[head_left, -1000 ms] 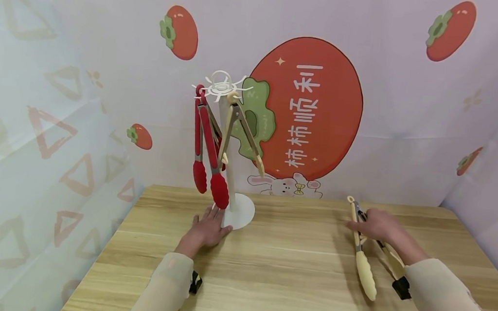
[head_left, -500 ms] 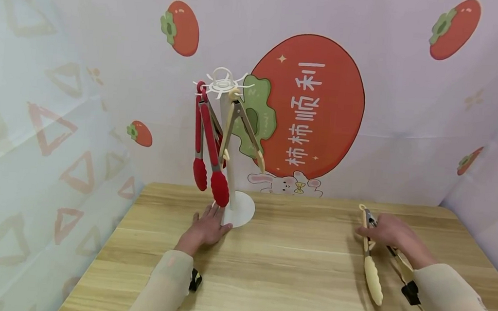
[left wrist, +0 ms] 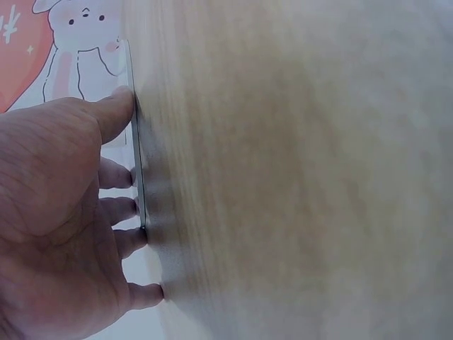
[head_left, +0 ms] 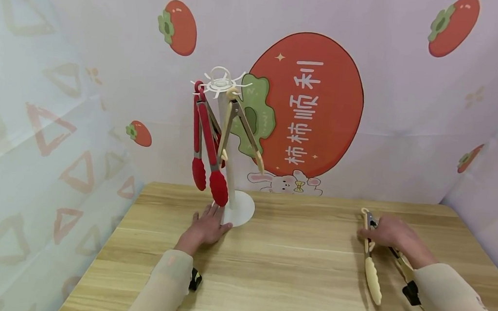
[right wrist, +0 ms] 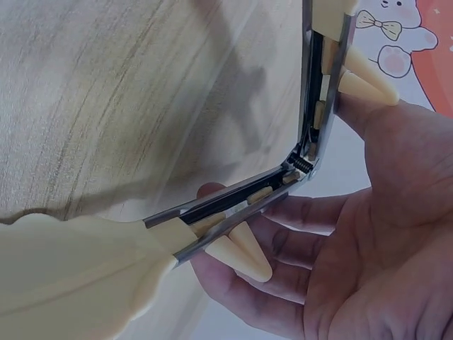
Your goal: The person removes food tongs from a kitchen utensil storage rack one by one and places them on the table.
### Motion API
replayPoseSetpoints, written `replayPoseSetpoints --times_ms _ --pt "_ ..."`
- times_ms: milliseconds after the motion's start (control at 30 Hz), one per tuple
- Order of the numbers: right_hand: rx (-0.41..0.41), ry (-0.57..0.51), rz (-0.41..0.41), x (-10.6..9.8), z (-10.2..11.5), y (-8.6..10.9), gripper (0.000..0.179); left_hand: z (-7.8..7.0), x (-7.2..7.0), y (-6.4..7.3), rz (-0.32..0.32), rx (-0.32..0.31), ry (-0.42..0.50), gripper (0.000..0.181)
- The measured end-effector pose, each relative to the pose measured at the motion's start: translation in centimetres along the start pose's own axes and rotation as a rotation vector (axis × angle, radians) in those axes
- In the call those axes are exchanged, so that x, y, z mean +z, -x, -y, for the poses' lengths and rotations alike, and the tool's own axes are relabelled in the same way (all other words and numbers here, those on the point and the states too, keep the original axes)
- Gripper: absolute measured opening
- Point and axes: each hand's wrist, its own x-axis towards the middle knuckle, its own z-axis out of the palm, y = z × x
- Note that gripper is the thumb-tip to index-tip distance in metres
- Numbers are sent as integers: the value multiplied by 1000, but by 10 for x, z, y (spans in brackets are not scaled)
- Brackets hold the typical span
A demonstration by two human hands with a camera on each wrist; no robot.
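My left hand (head_left: 206,227) rests at the white stand's round base (head_left: 243,212), fingers spread; in the left wrist view the thumb (left wrist: 117,112) and fingertips meet the base's edge. On the right, my right hand (head_left: 394,234) grips cream-tipped tongs (head_left: 372,281) over the table. Their two arms are spread apart in a V, the spring hinge (right wrist: 301,164) showing in the right wrist view, with the thumb at one arm and fingers around the other. Red tongs (head_left: 210,138) and another cream pair (head_left: 250,135) hang from the stand's top hooks (head_left: 221,84).
The wood table (head_left: 293,266) runs back to a wall cloth (head_left: 403,89) printed with persimmons and a rabbit. Another patterned cloth (head_left: 46,159) borders the table's left side. Black wrist straps (head_left: 195,279) are on both arms.
The right hand has moved a little to the right with the cream tongs, then nearly stopped. The left hand stays at the stand's base, and the hanging tongs keep their places.
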Motion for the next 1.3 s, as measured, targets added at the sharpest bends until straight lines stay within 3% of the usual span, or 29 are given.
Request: replayPoseSetpoints --times_ms 200,433,767,1033,1300 --pt "0 44 -12 -3 1 1 69 -1 -1 -1 -9 3 -14 80" --pt "32 43 -36 -1 1 3 52 -1 -1 1 -13 5 -9 80" --pt "53 57 -43 5 -1 3 51 -1 0 0 -18 -5 18 82" --pt "60 69 -62 7 0 4 53 -3 1 0 -36 8 -4 80" --pt "79 77 -63 7 2 4 52 -4 3 -1 -7 29 -44 72"
